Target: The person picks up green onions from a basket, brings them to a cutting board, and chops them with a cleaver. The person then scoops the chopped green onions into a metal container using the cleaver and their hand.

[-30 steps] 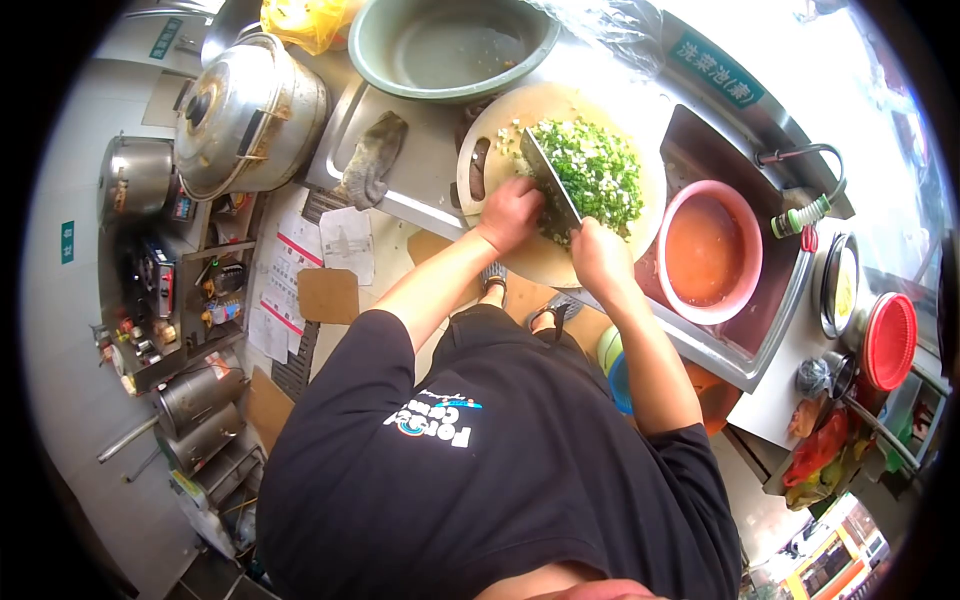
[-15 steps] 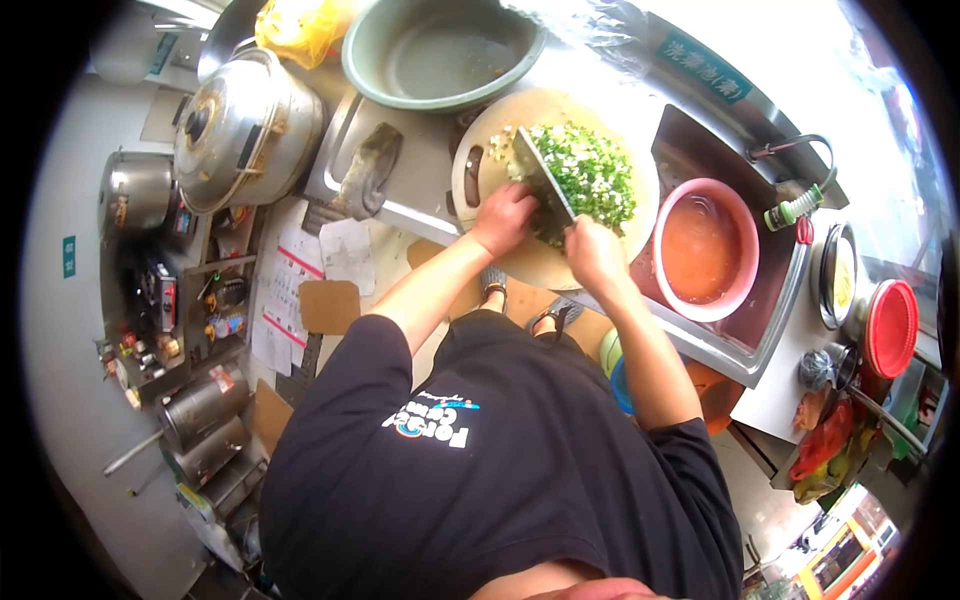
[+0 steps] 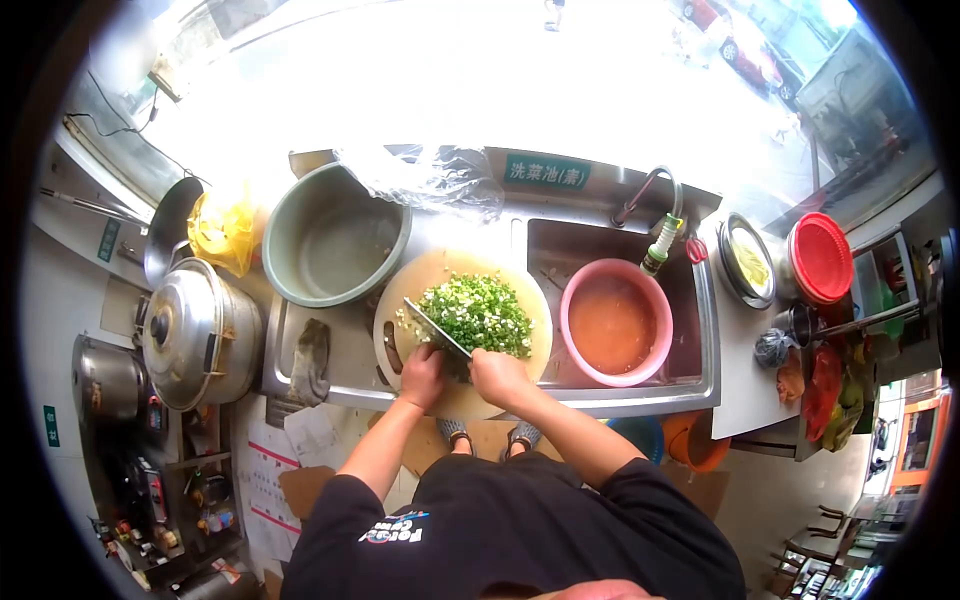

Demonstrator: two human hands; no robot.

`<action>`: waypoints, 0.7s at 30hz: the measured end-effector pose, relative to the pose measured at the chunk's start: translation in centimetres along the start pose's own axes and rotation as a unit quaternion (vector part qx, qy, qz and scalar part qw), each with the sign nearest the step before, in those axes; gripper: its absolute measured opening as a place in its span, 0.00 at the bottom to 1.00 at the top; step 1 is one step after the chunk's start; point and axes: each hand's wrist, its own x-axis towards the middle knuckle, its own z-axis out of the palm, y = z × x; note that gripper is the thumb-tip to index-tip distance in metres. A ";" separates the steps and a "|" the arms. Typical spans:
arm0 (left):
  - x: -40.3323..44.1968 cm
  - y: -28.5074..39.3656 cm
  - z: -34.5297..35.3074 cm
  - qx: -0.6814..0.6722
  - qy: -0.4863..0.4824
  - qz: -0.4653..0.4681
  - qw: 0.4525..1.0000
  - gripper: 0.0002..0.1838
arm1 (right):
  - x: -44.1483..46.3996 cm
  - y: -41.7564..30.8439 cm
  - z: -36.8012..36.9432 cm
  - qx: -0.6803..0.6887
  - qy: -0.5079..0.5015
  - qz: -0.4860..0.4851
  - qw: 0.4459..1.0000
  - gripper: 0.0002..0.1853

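A round cutting board (image 3: 465, 402) lies across the steel counter in front of me, with a heap of chopped green onions (image 3: 480, 312) on it. My right hand (image 3: 497, 376) is wrapped round the handle of a kitchen knife (image 3: 436, 326). Its broad blade slants up to the left, along the near-left side of the heap. Close by the blade, on the near side, my left hand (image 3: 424, 377) rests on the board with its fingers curled in. Whatever those fingers hold is hidden. A few cut bits lie left of the blade.
Right of the board, a pink basin (image 3: 665, 330) of reddish-brown liquid sits in the sink (image 3: 700, 360) below a faucet (image 3: 672, 180). Behind left stands a large green basin (image 3: 385, 255). Farther left are a lidded pot (image 3: 185, 335), a dark cloth (image 3: 310, 360) and a yellow bag (image 3: 222, 232).
The camera view has turned and lifted, so more of the counter's back and the window shows. Both hands and the knife remain at nearly the same place on the board.
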 end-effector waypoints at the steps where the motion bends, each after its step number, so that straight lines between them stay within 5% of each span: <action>1: 0.0 -0.1 0.1 0.003 0.003 -0.003 1.000 0.09 | -0.2 0.0 0.3 -0.005 -0.004 -0.002 1.000 0.11; 21: 0.2 0.2 -0.7 0.084 -0.004 0.013 0.996 0.07 | 1.2 -0.1 2.1 -0.001 -0.022 0.011 1.000 0.12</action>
